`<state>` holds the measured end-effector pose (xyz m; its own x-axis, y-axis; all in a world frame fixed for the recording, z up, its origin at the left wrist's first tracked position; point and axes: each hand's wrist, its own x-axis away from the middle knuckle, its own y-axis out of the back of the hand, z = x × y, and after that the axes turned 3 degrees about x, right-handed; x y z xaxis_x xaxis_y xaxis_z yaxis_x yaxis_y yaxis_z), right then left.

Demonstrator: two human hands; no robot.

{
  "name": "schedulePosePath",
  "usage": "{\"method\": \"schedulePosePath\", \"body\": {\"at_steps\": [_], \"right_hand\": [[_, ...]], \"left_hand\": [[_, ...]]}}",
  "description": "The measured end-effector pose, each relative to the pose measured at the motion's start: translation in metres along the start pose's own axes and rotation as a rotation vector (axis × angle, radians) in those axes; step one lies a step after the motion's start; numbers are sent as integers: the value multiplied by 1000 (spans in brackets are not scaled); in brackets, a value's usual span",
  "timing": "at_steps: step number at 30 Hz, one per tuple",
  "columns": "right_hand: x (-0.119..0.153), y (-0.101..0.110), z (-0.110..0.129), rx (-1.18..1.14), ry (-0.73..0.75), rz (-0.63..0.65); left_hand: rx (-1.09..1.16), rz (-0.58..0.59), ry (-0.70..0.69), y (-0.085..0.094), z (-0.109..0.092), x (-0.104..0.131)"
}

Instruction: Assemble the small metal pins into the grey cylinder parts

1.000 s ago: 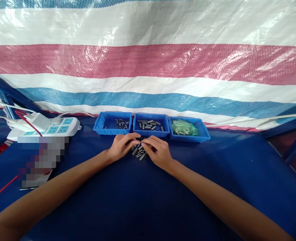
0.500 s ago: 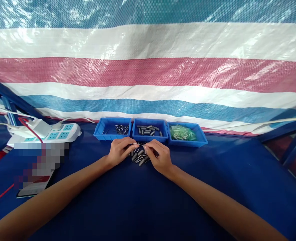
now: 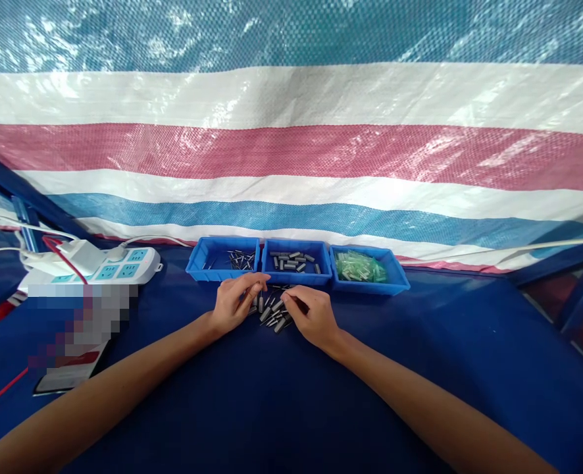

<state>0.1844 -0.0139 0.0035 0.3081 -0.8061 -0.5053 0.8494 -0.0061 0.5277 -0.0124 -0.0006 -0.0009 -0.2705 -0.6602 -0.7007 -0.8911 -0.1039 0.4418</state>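
Observation:
On the blue table lies a small pile of grey cylinders and thin metal pins (image 3: pixel 274 315), between my two hands. My left hand (image 3: pixel 232 303) is at the pile's left edge, its index finger stretched out and slightly apart from the thumb, with nothing visible held. At the pile's right edge, my right hand (image 3: pixel 316 317) has thumb and index finger pinched together; whatever sits in that pinch is too small to make out. Just behind are three blue bins: the left bin (image 3: pixel 193 268) contains thin pins, the middle bin (image 3: pixel 296 278) grey cylinders, and the right bin (image 3: pixel 393 284) green translucent pieces.
A white power strip (image 3: pixel 146 264) with plugs and cables lies at the left. In front of it is a partly blurred flat object (image 3: pixel 69 375), crossed by a red cable (image 3: pixel 5 388). A striped plastic sheet (image 3: pixel 291 151) hangs behind the bins.
The fingertips of both hands were close together around a thin pin. Now the left fingers have loosened and come slightly apart from the right hand. The view has tilted up a little.

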Motion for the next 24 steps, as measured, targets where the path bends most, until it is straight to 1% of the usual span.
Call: {"method": "schedulePosePath", "body": {"at_steps": [2,4,6,8,12,15,18,22,24], "right_hand": [[0,0,0,-3,-1,0],[0,-1,0,-2,-1,1],[0,-1,-1,0,1,1],[0,0,-1,2,5,2],[0,0,-1,4,2,3],[0,0,-1,6,-10,-10],[0,0,-1,29,-40,-26],[-1,0,-2,82,-72,-29],[-2,0,-3,111,-78,-17]], "left_hand": [[-35,-22,26,-1,-1,-1],[-11,-61,118,0,-4,-6],[63,-125,208,4,-9,-14],[67,-162,205,11,-14,-24],[-175,-132,213,29,-14,-48],[-309,-134,225,35,-10,-56],[-335,-123,149,28,-11,-49],[-236,-46,-23,10,-18,-22],[-218,-2,-78,3,-18,-12]]}}
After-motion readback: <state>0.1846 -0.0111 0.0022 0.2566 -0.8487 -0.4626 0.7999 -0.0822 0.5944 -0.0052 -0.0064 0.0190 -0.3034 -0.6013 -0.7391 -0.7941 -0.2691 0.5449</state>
